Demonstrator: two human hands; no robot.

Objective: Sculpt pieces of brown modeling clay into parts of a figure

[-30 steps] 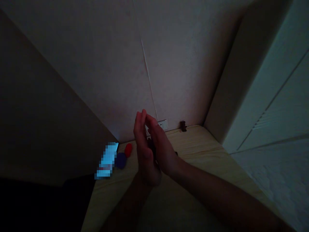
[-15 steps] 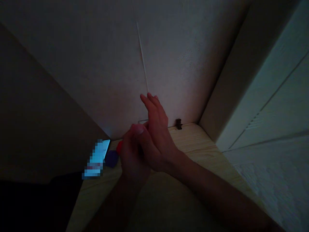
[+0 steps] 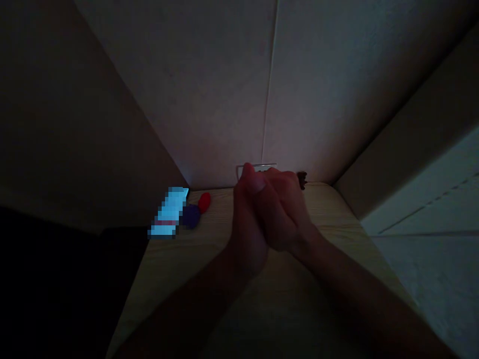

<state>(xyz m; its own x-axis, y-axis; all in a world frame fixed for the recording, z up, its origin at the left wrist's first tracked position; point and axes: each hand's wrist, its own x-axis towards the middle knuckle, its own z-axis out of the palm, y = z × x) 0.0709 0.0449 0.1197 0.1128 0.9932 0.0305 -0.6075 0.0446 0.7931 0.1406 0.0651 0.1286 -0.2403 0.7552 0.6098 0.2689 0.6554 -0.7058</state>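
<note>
Clasping left hand [image 3: 244, 234] with right hand [image 3: 282, 219], grip's inside hidden, red lump [image 3: 204, 202] leftward

left hand [image 3: 245, 234], right hand [image 3: 286, 212] bare; left forearm [image 3: 198, 294], right forearm [image 3: 355, 284] bare; thumbnail [image 3: 257, 183] rounded
</note>
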